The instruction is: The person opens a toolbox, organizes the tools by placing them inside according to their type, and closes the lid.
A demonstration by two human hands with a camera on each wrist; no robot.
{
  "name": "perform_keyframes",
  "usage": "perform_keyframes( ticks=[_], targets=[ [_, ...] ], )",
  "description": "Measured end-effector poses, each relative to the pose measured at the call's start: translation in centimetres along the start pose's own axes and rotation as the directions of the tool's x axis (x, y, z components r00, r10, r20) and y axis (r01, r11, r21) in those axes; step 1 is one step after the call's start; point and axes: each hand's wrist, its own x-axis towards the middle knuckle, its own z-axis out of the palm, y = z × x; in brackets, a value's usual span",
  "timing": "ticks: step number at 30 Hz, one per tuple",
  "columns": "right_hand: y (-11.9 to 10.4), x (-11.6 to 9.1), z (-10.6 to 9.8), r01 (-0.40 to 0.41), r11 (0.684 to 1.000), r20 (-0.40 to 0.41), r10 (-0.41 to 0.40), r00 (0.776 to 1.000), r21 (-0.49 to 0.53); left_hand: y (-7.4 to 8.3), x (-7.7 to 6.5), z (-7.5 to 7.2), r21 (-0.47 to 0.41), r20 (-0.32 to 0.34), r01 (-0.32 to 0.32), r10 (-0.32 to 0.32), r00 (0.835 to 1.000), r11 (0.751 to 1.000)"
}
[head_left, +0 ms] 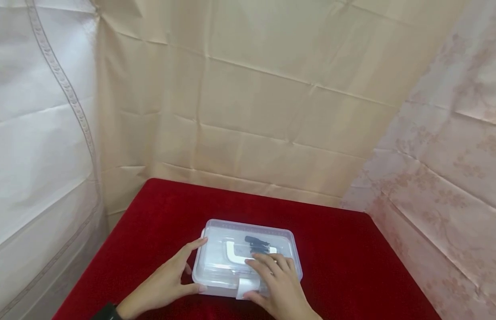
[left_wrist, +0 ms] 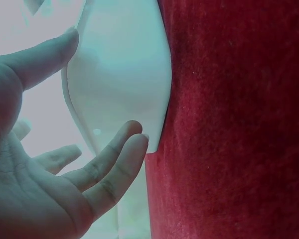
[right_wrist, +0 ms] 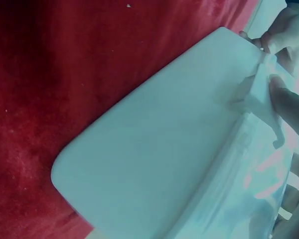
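A clear-lidded storage box [head_left: 215, 229] with a whitish base lies on the red cloth. On its lid is a white handle [head_left: 230, 253], and a dark item [head_left: 256, 242] shows through near it. My left hand [head_left: 167, 275] is spread around the left end, thumb at the front corner and forefinger at the side edge. In the left wrist view its thumb touches the rim and its other fingers lie along the end wall [left_wrist: 119, 74]. My right hand [head_left: 281, 282] bends over the front, thumb on the white latch [right_wrist: 261, 92] and fingers over the lid.
Red velvety cloth [head_left: 352, 258] covers the table around the box. A creased beige curtain [head_left: 252, 106] hangs behind the far edge. Pale sheets hang at both sides, a white one [head_left: 39, 133] at left and a flowered one [head_left: 444, 155] at right.
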Motion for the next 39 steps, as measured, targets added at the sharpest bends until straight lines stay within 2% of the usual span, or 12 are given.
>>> perform_keyframes(
  ticks=[9, 16, 21, 26, 33, 39],
  targets=[
    [-0.3, 0.0, 0.7, 0.026, 0.999, -0.025, -0.027, 0.999, -0.047, 0.2, -0.1, 0.2, 0.009, -0.008, -0.001, 0.001, 1.0, 1.0],
    [-0.6, -0.5, 1.1, 0.051, 0.985, 0.06, -0.042, 0.997, -0.163, 0.0, -0.3, 0.4, 0.015, -0.005, 0.005, -0.005, 1.0, 1.0],
    [-0.7, -0.7, 1.5, 0.021, 0.985, 0.045, -0.014, 0.999, -0.17, 0.0, -0.2, 0.4, 0.012, -0.007, -0.007, 0.007, 1.0, 1.0],
    [-0.5, -0.7, 1.6, 0.014, 0.99, 0.014, -0.012, 1.0, -0.138, 0.1, 0.0, 0.3, 0.015, -0.028, -0.019, 0.019, 0.999, 1.0],
    [0.1, -0.9, 1.2, 0.091, 0.995, -0.118, -0.086, 0.989, 0.035, 0.1, -0.1, 0.3, 0.018, -0.021, -0.034, 0.034, 0.999, 0.999],
    [0.2, -0.8, 1.2, 0.105, 0.993, -0.139, -0.097, 0.986, 0.049, 0.1, -0.1, 0.4, 0.016, -0.017, -0.009, 0.01, 1.0, 1.0]
  ],
)
